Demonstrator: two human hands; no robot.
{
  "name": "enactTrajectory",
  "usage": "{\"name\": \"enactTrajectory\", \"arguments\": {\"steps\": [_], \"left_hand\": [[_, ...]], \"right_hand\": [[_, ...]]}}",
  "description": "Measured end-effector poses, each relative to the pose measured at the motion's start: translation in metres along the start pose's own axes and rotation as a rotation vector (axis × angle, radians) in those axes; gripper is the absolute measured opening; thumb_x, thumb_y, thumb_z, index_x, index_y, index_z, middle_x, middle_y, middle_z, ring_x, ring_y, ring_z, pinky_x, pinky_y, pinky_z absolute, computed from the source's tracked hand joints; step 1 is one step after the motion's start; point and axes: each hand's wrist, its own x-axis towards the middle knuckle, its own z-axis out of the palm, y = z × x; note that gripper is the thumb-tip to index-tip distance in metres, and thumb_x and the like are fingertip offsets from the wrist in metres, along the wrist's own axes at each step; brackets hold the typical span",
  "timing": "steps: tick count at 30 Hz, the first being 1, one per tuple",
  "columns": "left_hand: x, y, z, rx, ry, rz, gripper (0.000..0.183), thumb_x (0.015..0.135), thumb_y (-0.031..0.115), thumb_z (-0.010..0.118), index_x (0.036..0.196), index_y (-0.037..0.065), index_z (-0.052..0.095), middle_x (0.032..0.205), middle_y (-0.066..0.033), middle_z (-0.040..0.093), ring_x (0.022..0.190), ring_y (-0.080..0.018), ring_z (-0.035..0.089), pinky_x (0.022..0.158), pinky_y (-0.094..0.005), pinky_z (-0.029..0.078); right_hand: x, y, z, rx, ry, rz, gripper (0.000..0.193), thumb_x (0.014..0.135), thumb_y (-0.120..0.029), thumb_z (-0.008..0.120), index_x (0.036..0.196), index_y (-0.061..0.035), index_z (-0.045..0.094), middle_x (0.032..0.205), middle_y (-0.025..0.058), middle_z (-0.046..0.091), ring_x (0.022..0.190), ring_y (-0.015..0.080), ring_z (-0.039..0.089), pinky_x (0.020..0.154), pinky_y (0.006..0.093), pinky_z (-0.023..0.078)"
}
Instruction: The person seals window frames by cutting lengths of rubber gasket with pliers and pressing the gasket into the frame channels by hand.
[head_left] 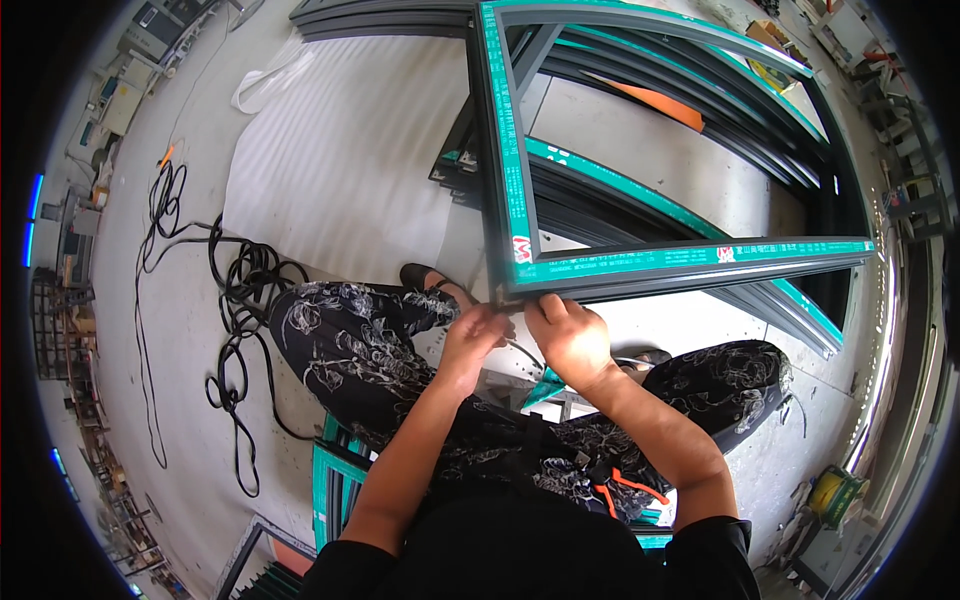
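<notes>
A large dark window frame [640,262] edged with green tape is seen lying tilted over other frames [700,130] on the concrete floor [180,330], its near corner held just above the person's knees. A white sheet [340,160] is spread on the floor to the left, and a black cable [235,300] is coiled beside it. The right hand [570,335] is laid against the frame's lower corner, its fingers curled onto it. The left hand [475,335] is set just beside, its fingers pinching a thin dark strip [520,352] at that corner.
</notes>
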Motion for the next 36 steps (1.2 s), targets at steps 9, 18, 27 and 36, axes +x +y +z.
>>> {"name": "enactTrajectory", "arguments": {"steps": [9,18,27,36], "left_hand": [[0.003,-0.008,-0.005,0.078,-0.002,0.089,0.015,0.093,0.016,0.061,0.093,0.002,0.057,0.084,-0.0063,0.064,0.076,-0.0140,0.061,0.070,-0.0270,0.047],[0.007,0.000,0.010,0.069,0.036,0.041,0.020,0.091,0.022,0.063,0.088,0.004,0.058,0.081,-0.0059,0.065,0.073,-0.0138,0.062,0.068,-0.0265,0.047],[0.002,-0.006,0.016,-0.086,0.034,0.016,0.020,0.090,0.020,0.064,0.100,0.002,0.058,0.089,-0.0064,0.064,0.081,-0.0129,0.062,0.072,-0.0276,0.048],[0.006,-0.019,0.025,-0.304,-0.025,0.024,0.011,0.092,0.013,0.060,0.101,0.006,0.060,0.092,-0.0039,0.065,0.082,-0.0133,0.062,0.076,-0.0312,0.050]], "right_hand": [[0.000,0.000,0.003,-0.013,-0.009,0.000,0.012,0.065,-0.012,0.062,0.077,-0.0100,0.059,0.075,0.0023,0.047,0.059,0.0141,0.056,0.043,0.0273,0.049],[-0.002,0.000,0.004,-0.024,0.002,-0.029,0.015,0.065,-0.012,0.062,0.080,-0.0098,0.061,0.077,0.0027,0.047,0.060,0.0142,0.056,0.043,0.0272,0.049],[-0.003,0.001,0.006,-0.015,-0.025,-0.029,0.025,0.067,-0.011,0.063,0.092,-0.0078,0.065,0.080,0.0035,0.049,0.060,0.0149,0.058,0.046,0.0282,0.050],[-0.015,0.009,-0.012,-0.015,-0.156,-0.012,0.042,0.068,-0.011,0.063,0.111,-0.0073,0.060,0.096,0.0060,0.053,0.073,0.0189,0.061,0.057,0.0305,0.054]]}}
